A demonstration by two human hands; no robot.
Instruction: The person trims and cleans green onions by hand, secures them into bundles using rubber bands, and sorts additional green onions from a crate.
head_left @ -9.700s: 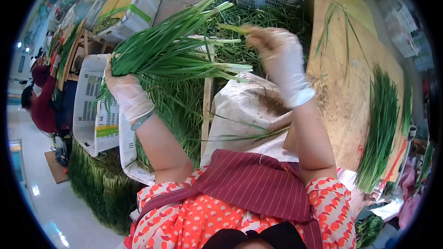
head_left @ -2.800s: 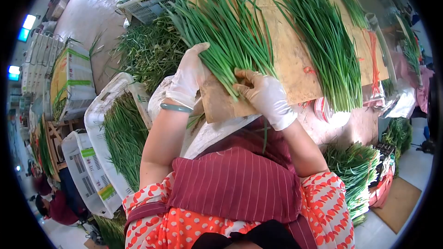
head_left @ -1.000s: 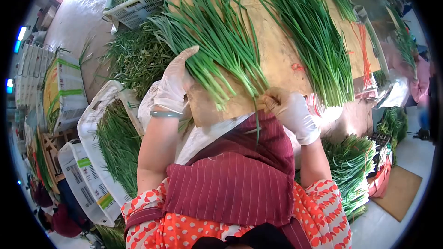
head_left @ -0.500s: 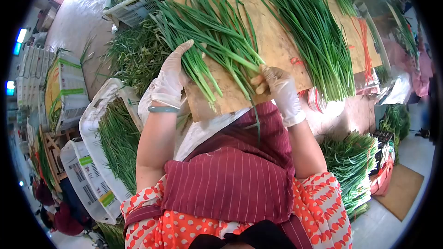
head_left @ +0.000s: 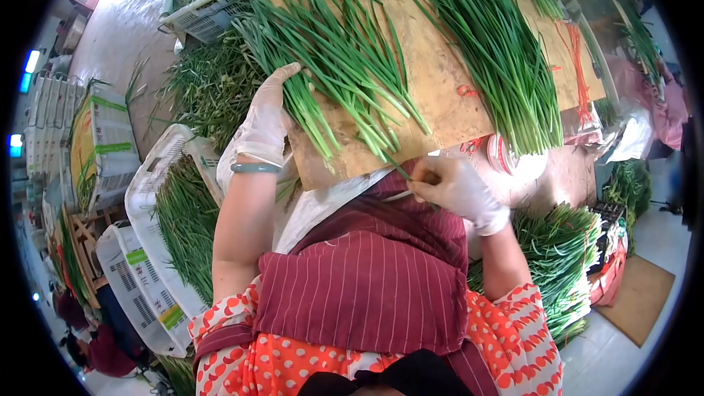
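Observation:
Loose green stalks (head_left: 345, 66) with pale lower ends lie fanned out on a brown board (head_left: 440, 103). My left hand (head_left: 270, 114), in a whitish glove, rests against the left side of these stalks, with its thumb up and its other fingers hidden under them. Off the board's front edge, my gloved right hand (head_left: 451, 187) pinches a thin green leaf that trails from the stalk ends. A larger, neater bundle of green stalks (head_left: 506, 66) lies further right on the board.
White crates (head_left: 165, 198) of greens stand at the left, with another crate (head_left: 220, 11) beyond. A heap of loose leaves (head_left: 213, 88) lies beside the board. Red ties (head_left: 579, 73) are at the board's right; stacked greens (head_left: 561, 264) stand lower right. A co-worker (head_left: 106, 352) is at lower left.
My right hand has let go of the stalks it was placing and moved down off the board, now with a thin leaf. My left hand has stayed beside the stalks, which are spread wider.

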